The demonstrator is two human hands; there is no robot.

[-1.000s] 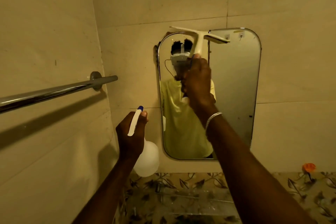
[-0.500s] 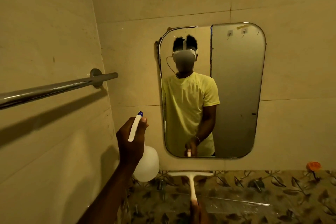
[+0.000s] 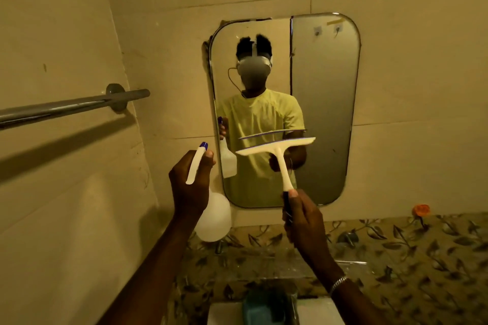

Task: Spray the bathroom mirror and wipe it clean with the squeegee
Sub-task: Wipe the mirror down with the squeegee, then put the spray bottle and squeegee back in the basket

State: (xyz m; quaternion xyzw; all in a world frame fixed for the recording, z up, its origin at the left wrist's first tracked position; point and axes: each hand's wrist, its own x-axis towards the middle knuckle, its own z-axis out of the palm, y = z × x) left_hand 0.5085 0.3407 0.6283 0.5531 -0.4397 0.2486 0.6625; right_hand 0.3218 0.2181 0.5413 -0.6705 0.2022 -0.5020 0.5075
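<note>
A rounded wall mirror (image 3: 324,103) hangs on the tiled wall ahead and reflects a person in a yellow shirt. My right hand (image 3: 303,221) grips the lower handle of a white squeegee (image 3: 280,152), whose blade is held roughly level in front of the mirror's middle; whether the blade touches the glass I cannot tell. My left hand (image 3: 188,183) is closed around the neck of a white spray bottle (image 3: 214,219), its blue-tipped nozzle pointing up beside the mirror's lower left edge.
A chrome towel rail (image 3: 68,108) juts from the left wall at shoulder height. Below the mirror runs a band of leaf-patterned tiles (image 3: 409,245) with a small orange object (image 3: 421,210) at the right. A white basin edge (image 3: 224,311) shows at the bottom.
The squeegee swept from the mirror's top down below its bottom edge, then rose again to the mirror's middle. The left hand with the bottle stayed roughly where it was.
</note>
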